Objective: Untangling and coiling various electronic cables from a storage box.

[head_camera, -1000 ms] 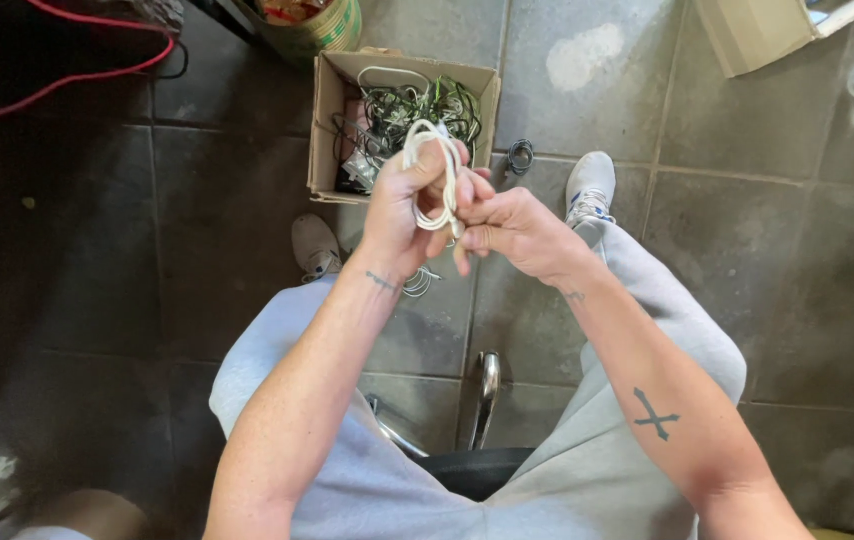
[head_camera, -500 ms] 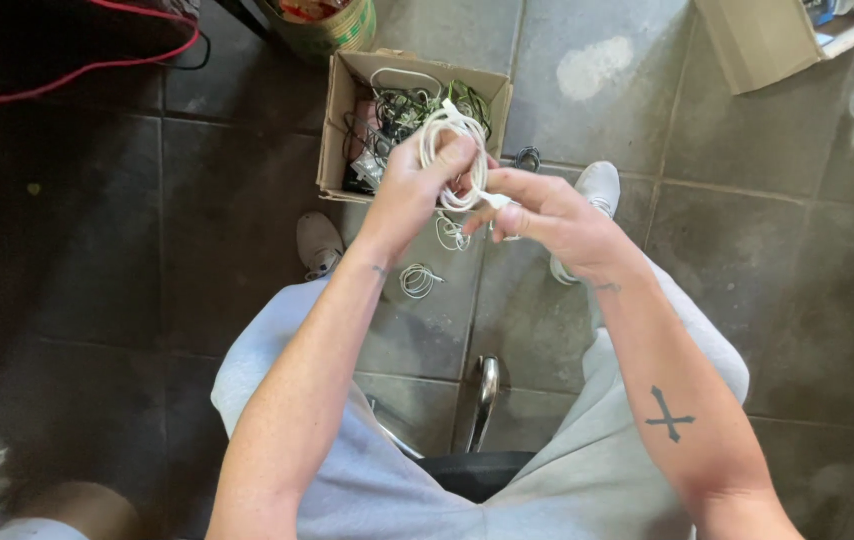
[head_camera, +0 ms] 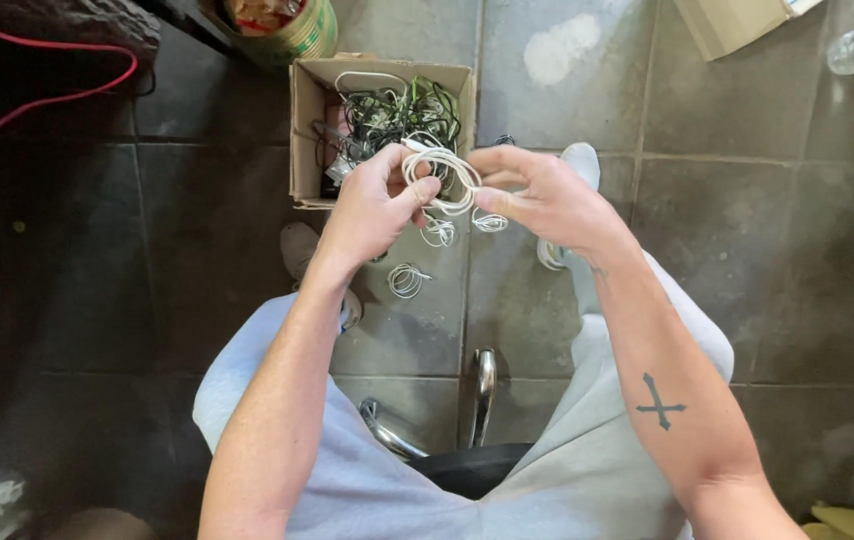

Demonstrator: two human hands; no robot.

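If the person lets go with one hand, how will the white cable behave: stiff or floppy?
The white cable is thin and wound in loose loops between left hand and right hand, so it is probably floppy and light. Released, the coil would likely spring open and sag. Its smooth sheath may slip.

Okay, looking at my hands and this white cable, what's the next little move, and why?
Probably wrap the loose end around the coil. The left hand pinches the coiled white cable, the right hand steadies it, and two bundled coils lie on the floor beside the cardboard box.
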